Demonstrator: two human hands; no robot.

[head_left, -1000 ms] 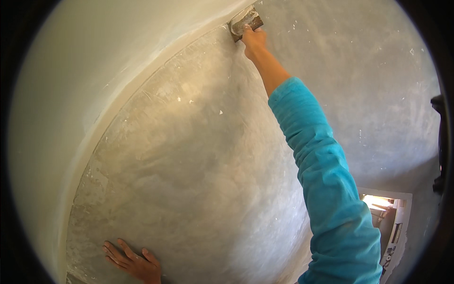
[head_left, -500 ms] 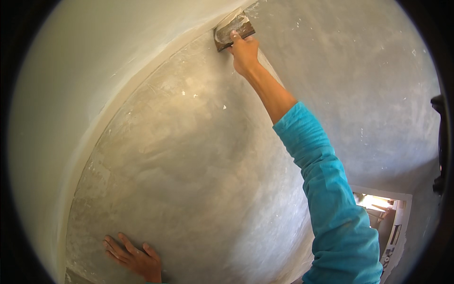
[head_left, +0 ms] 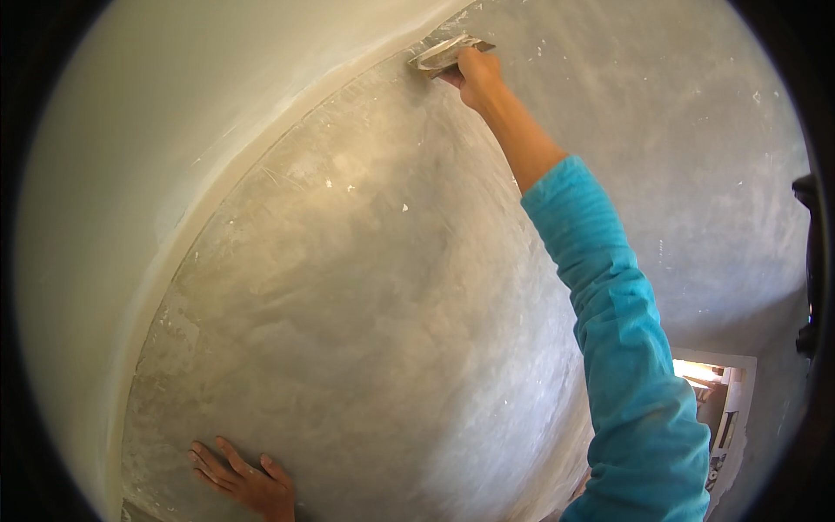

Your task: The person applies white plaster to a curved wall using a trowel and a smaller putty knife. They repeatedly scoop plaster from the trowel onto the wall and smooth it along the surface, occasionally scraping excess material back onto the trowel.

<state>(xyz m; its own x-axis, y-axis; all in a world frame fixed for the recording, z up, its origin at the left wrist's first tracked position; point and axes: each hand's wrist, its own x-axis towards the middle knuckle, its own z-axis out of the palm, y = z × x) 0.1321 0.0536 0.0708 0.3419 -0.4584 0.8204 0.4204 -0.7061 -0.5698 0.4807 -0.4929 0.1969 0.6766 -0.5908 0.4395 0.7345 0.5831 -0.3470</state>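
High on the grey plastered wall point(head_left: 348, 287), my right hand point(head_left: 477, 74) is closed round a putty knife point(head_left: 444, 55) with a broad, flat blade. Pale paste coats the blade, which is tilted close to the line where the wall meets the cream ceiling point(head_left: 174, 113). Whether its edge touches the wall is hard to make out. My right arm is stretched up in a turquoise sleeve. Low on the left, my left hand point(head_left: 243, 480) lies against the wall with its fingers spread and holds nothing.
A pale band point(head_left: 204, 196) runs along the joint between wall and ceiling. At the lower right, a framed opening point(head_left: 735, 374) lets in bright light, partly covered by my sleeve. A dark object point(head_left: 809, 261) stands at the far right edge.
My right hand has moved slightly right with the putty knife and turned it, so the blade now shows more edge-on. My left hand stays in place on the wall.
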